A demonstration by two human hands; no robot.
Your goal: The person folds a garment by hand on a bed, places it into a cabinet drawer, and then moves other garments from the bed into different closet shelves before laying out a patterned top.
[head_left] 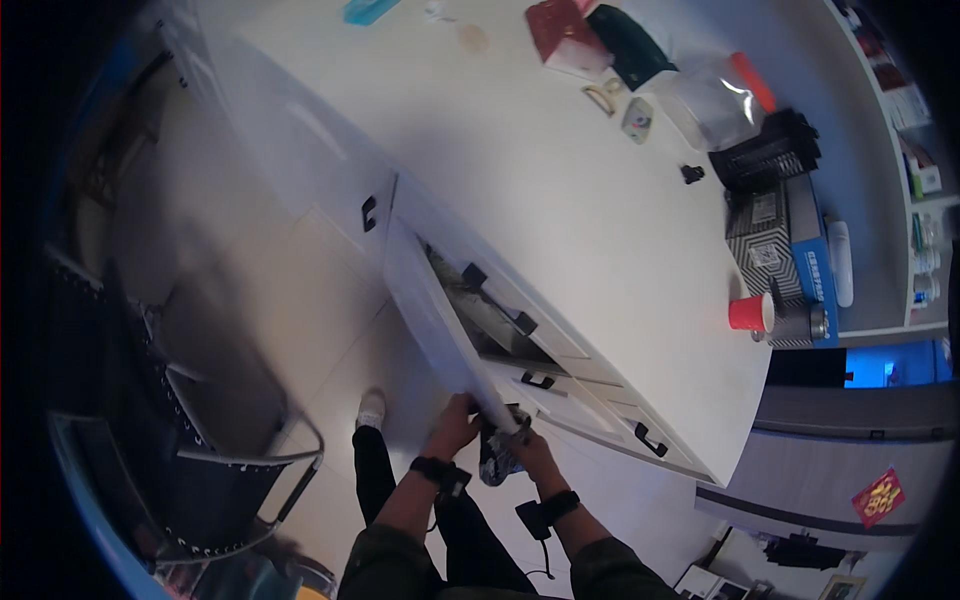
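Note:
A white cabinet door [432,322] stands open under the counter, and part of the cabinet's inside [490,325] shows behind it. My left hand [455,428] is closed at the door's near end, its fingertips partly hidden at the edge. Around that same end, my right hand [535,458] grips a crumpled grey patterned cloth [494,464]. The cloth touches the door's edge and hangs down between my two hands. Whether my left fingers hold the cloth or the door, I cannot tell.
Drawers with black handles [650,440] line the white counter [560,200]. A red cup [750,312], a patterned box [765,245] and a clear container [715,105] stand along its right side. A black chair [225,480] is at the left on the tiled floor.

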